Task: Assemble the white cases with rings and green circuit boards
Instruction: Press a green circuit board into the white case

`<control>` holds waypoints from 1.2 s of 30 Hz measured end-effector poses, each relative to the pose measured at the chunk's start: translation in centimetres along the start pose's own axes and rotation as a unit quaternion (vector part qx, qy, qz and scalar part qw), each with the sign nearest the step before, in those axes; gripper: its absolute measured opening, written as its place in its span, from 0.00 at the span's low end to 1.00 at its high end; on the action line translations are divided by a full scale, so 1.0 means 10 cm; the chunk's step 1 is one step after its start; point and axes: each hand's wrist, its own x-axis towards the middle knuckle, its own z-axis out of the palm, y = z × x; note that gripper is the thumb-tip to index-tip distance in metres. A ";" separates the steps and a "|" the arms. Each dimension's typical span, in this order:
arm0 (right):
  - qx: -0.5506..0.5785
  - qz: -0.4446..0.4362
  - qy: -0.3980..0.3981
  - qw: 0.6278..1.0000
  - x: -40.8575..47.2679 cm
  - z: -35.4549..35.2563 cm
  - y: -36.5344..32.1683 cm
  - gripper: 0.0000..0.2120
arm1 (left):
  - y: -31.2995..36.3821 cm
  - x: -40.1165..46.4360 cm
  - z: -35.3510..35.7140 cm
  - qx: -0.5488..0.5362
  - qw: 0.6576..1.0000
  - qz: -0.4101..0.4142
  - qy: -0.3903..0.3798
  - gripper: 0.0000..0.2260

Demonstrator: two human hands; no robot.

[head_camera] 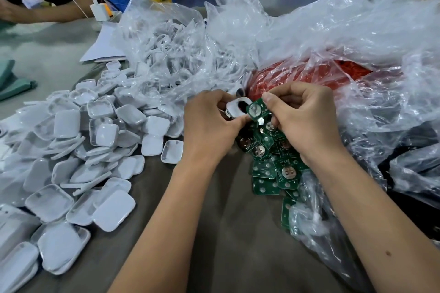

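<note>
Left hand [209, 123] grips a white case [238, 107] with dark opening; right hand [302, 116] pinches a green circuit board [256, 109].

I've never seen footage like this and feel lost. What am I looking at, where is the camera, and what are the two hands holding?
There is no machine: a person works with bare hands, filmed by one wide-angle camera worn on their head, looking down. The left hand grips a white plastic case with an oval opening. The right hand pinches a small square green circuit board beside that case. Below lies a heap of green circuit boards; to the left, a pile of white plastic case halves on the grey table. Crumpled clear plastic bags sit behind, one holding red parts.
</note>
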 end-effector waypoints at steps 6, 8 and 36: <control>-0.123 -0.059 -0.165 0.977 -0.09 0.02 -0.06 0.04 | -0.11 0.08 -0.08 -0.004 0.998 -0.045 0.052 0.17; -0.170 -0.086 -0.147 0.971 -0.12 0.05 -0.09 0.03 | -0.12 0.08 -0.08 -0.014 0.997 -0.049 0.057 0.17; -0.571 -0.078 -0.263 0.774 2.98 0.53 0.15 0.21 | -0.17 0.17 0.10 -0.059 0.997 -0.017 0.040 0.13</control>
